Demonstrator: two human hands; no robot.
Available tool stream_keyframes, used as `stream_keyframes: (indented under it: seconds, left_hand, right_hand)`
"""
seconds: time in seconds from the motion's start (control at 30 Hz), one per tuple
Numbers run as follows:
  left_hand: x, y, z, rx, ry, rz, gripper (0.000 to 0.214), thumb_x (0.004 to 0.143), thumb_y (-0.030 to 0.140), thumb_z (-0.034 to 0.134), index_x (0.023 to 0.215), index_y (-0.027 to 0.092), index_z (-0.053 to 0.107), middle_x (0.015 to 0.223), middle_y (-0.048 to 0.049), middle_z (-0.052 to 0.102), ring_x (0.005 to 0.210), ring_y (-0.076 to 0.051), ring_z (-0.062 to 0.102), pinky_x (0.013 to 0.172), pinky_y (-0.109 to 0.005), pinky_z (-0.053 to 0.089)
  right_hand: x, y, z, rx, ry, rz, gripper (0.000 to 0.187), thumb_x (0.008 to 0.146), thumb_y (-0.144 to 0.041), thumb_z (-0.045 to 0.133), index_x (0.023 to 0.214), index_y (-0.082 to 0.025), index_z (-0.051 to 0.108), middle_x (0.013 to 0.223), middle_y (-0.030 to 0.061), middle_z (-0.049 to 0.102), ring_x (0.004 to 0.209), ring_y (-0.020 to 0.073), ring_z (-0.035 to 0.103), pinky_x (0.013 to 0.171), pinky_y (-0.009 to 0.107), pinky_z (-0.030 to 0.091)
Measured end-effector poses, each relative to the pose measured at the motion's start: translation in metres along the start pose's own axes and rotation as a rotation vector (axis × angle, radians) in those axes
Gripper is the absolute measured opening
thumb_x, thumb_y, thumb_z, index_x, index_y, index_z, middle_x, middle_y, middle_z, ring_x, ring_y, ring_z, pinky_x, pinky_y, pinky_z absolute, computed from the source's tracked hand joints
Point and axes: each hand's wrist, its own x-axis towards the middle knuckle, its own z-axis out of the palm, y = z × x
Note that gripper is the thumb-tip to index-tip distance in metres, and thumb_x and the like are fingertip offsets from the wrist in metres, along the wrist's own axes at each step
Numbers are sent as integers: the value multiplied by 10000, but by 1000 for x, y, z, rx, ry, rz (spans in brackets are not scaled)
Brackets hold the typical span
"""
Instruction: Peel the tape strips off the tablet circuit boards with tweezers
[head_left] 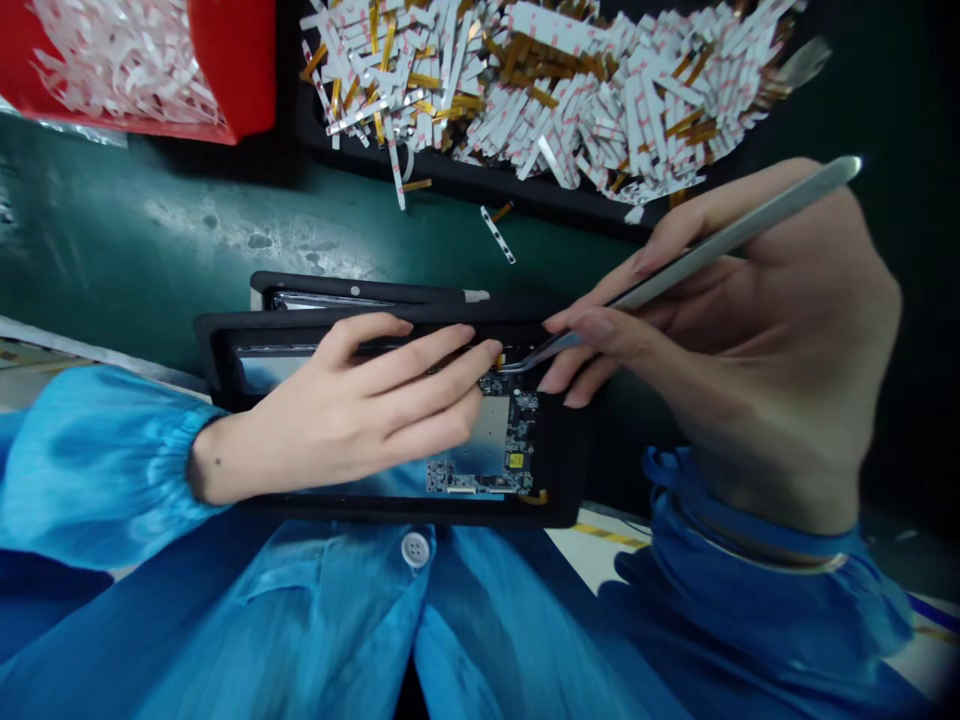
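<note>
My right hand pinches long steel tweezers, whose tips reach down to the upper edge of a green-black circuit board. The board lies inside a black tablet housing, with a silvery metal shield panel on it. My left hand lies flat across the housing, its fingertips close to the tweezer tips. Under that hand, the left part of the board is hidden. Whatever the tips touch is too small to tell.
A second black frame lies just behind the housing. Beyond it, on the scuffed green tabletop, a black tray holds a heap of white and gold flexible strips. A red bin holds white strips. One loose strip lies on the tabletop.
</note>
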Motion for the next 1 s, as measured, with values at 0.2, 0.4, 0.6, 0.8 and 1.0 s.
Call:
stream_keyframes:
  seconds: [0.2, 0.4, 0.6, 0.8, 1.0]
  left_hand:
    - [14, -6, 1, -406, 48, -266, 187, 986, 139, 460, 1152, 158, 544, 1150, -73, 685, 1040, -190, 652, 831, -328, 535]
    - [35, -9, -5, -446, 35, -300, 126, 978, 160, 447, 1066, 99, 515, 998, -63, 574, 925, -172, 621, 760, -274, 554]
    - [38, -11, -4, -427, 16, -296, 197, 1007, 170, 342, 1007, 134, 535, 988, -40, 568, 905, -148, 628, 765, -278, 558]
    - [9, -10, 6, -342, 121, -82, 267, 1008, 193, 471, 1238, 98, 568, 1181, -102, 679, 1073, -238, 626, 839, -358, 546]
    - [9, -14, 5, -164, 109, 56, 236, 1008, 150, 472, 1186, 102, 621, 1135, -50, 730, 1067, -204, 670, 753, -325, 494]
  right_hand:
    - [2, 6, -2, 9, 26, -5, 344, 806, -51, 705, 906, -233, 431, 707, -100, 697, 474, 104, 669, 404, 198, 561]
    - [1, 8, -1, -3, 34, -3, 345, 804, -86, 728, 901, -235, 432, 703, -97, 694, 477, 111, 670, 404, 214, 559]
    - [1, 8, -1, -30, 33, -12, 326, 814, -95, 723, 905, -239, 445, 696, -108, 672, 489, 98, 668, 403, 206, 559]
    - [1, 7, -3, -70, 8, -44, 289, 824, -130, 720, 903, -237, 463, 712, -84, 650, 598, 149, 720, 466, 279, 619]
    - [0, 7, -1, -124, 0, -75, 260, 849, -156, 700, 916, -246, 465, 733, -81, 633, 652, 139, 724, 502, 265, 620]
